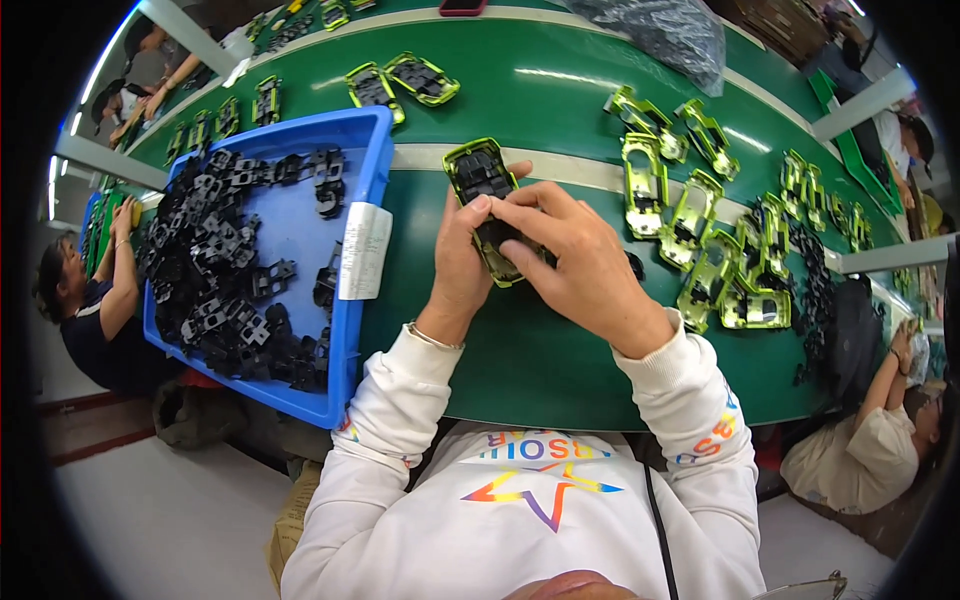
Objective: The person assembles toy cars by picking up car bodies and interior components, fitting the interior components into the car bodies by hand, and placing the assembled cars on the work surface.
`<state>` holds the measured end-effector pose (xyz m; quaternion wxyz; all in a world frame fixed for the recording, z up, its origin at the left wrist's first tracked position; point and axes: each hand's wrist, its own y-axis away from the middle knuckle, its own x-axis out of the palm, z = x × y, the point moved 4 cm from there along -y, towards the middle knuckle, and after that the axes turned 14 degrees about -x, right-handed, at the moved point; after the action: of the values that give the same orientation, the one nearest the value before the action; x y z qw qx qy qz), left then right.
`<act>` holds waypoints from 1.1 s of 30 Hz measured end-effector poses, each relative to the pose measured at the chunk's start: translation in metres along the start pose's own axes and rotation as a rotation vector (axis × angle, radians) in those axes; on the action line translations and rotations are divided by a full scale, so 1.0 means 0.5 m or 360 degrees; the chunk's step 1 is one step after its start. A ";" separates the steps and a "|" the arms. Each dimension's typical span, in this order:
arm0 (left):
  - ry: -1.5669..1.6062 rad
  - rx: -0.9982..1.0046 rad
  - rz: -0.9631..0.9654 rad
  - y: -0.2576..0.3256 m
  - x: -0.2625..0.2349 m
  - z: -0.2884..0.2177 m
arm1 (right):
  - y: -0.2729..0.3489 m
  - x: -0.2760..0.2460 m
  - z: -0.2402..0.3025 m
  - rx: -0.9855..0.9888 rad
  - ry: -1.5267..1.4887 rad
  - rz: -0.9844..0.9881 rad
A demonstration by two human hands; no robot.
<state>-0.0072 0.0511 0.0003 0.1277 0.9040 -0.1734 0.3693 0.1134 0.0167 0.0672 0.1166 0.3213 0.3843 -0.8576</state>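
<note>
A lime-green toy car body [482, 172] with a black interior piece set in it is held up in front of me, tilted a little. My left hand [458, 255] is closed around its left side and lower end, the thumb lying near the middle. From the right, my right hand [578, 248] is closed over the car's lower half, with thumb and fingers pressed on the black part. The fingers hide much of that half. To the left, a blue bin [335, 375] holds many loose black plastic pieces [225, 240].
Green car shells [690, 215] lie grouped on the green table [560, 370] at right, beside small black parts [808, 270]. Finished-looking cars [422, 78] stand beyond the bin. A grey plastic bag [660, 35] lies at the back. Other people sit along both sides.
</note>
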 end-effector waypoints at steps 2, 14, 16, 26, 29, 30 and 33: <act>-0.0132 0.0038 -0.0040 -0.019 0.002 0.011 | 0.017 0.000 -0.015 0.0208 -0.0071 -0.0039; -0.0264 0.0021 -0.0010 -0.017 0.011 0.013 | 0.099 -0.127 -0.013 0.0120 -0.0039 -0.0394; -0.0271 0.0038 -0.0128 -0.013 -0.016 0.006 | 0.157 -0.205 -0.011 0.0326 0.0094 -0.0338; -0.0332 -0.0062 -0.0230 -0.023 -0.022 0.021 | 0.349 -0.278 0.007 0.0717 0.0416 -0.0197; -0.0327 0.0010 -0.0287 -0.022 -0.056 0.021 | 0.353 -0.303 -0.016 0.0516 0.0646 -0.0277; -0.0348 0.0011 -0.0322 -0.018 -0.063 0.014 | 0.364 -0.337 -0.026 0.0581 0.0775 -0.0367; -0.0345 0.0029 -0.0299 -0.015 -0.083 -0.009 | 0.475 -0.451 -0.081 0.0679 0.1165 -0.0525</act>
<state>-0.0347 0.0685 -0.0272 0.1342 0.9520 -0.0975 0.2574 0.4111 -0.1248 0.0531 -0.2340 0.5547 0.2609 -0.7546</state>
